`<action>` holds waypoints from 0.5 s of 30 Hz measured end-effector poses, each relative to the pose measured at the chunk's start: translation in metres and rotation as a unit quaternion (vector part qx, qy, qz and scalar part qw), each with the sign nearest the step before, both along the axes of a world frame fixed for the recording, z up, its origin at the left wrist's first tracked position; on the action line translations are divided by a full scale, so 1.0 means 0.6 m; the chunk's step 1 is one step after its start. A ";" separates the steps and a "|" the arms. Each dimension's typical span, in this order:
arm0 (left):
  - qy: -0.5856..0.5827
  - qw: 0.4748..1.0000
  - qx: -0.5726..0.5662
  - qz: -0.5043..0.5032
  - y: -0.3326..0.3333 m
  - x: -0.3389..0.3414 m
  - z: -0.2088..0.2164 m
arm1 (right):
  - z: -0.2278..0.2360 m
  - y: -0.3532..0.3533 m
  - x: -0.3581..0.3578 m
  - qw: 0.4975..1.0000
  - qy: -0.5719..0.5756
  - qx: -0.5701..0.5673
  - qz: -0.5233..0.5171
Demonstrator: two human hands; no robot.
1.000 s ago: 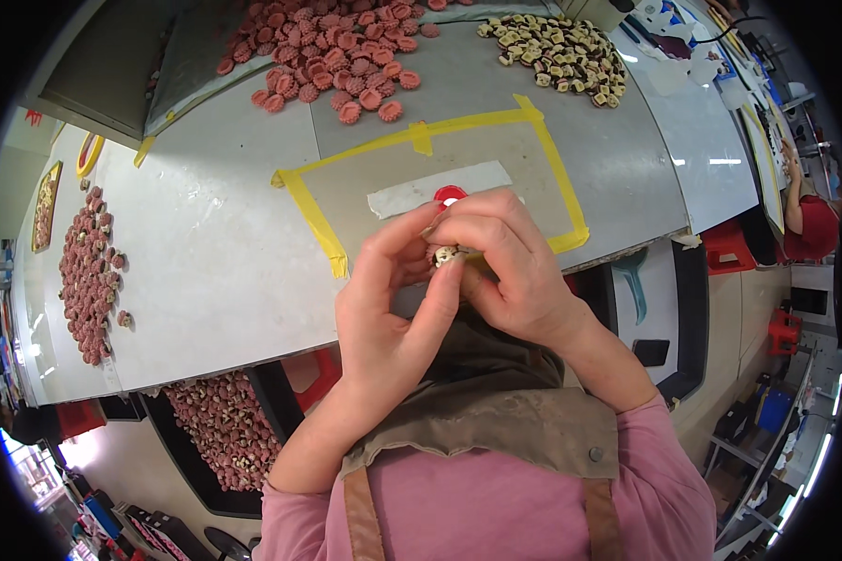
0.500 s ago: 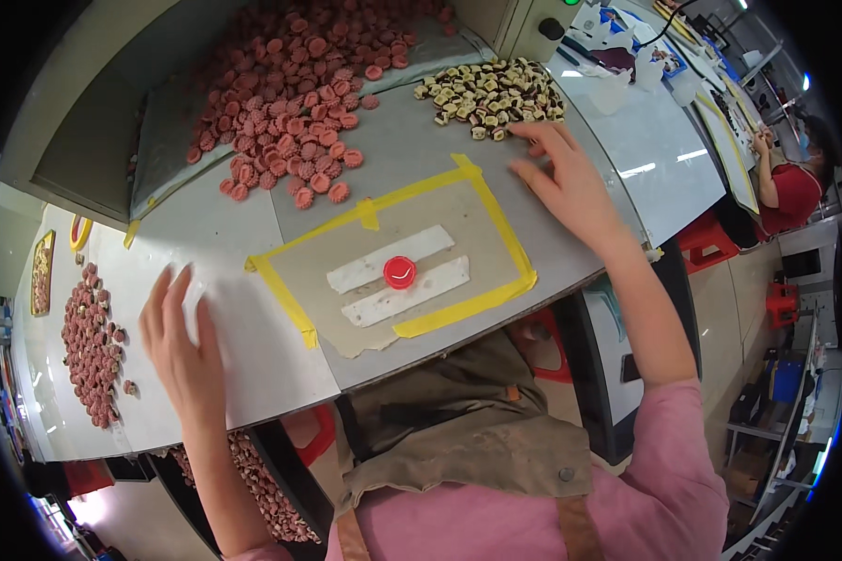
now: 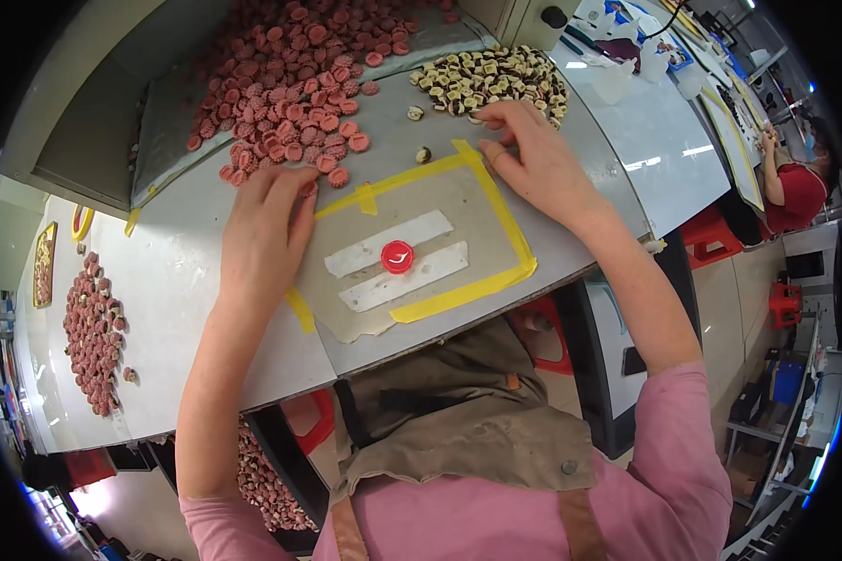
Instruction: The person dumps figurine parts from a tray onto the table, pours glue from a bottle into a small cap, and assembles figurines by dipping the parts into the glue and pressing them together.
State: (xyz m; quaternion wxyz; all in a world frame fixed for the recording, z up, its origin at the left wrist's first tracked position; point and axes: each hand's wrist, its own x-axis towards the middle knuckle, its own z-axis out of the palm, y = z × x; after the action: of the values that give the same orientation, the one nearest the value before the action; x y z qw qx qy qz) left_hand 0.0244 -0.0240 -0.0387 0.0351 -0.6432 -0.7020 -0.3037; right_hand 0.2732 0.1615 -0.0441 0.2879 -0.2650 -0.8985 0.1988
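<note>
My left hand (image 3: 267, 220) is at the front edge of a heap of pink fluted, cup-shaped pieces (image 3: 295, 117). One pink piece (image 3: 308, 189) shows between its thumb and fingers. My right hand (image 3: 538, 168) reaches to the front of a pile of small cream-and-dark pieces (image 3: 496, 77), its thumb and forefinger apart and a fingertip touching a piece. Two loose cream-and-dark pieces lie left of that hand, one (image 3: 415, 113) beside the pile and another (image 3: 424, 155) near the tape. Between my hands, a round red disc with a white mark (image 3: 397, 256) rests across two white strips (image 3: 388, 243).
Yellow tape (image 3: 510, 220) frames a grey sheet under the strips. A heap of assembled-looking pink pieces (image 3: 94, 337) lies on the table's left. A grey metal housing (image 3: 75, 112) stands over the pink heap's left side. A person in red (image 3: 795, 192) sits far right.
My left hand has moved right and forward to the pink heap and taken a piece. My right hand has moved slightly left; two cream-and-dark pieces now lie apart from their pile.
</note>
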 end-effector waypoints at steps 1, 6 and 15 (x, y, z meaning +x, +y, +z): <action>0.084 0.996 0.027 -0.015 -0.002 0.001 -0.002 | 0.001 -0.003 -0.004 1.000 -0.009 -0.019 0.014; 0.136 0.990 -0.025 0.010 -0.024 0.018 0.011 | 0.017 -0.023 -0.035 0.998 -0.012 -0.022 0.050; -0.407 0.913 -0.006 0.031 -0.093 0.035 0.023 | 0.000 -0.034 -0.086 0.981 -0.025 0.078 0.174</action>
State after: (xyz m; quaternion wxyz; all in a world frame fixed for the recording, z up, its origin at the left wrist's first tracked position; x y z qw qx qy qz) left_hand 0.0451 -0.0798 -0.0249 -0.2484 -0.4417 -0.6768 -0.5340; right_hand 0.2213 0.1412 -0.0443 0.2468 -0.0865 -0.9504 0.1682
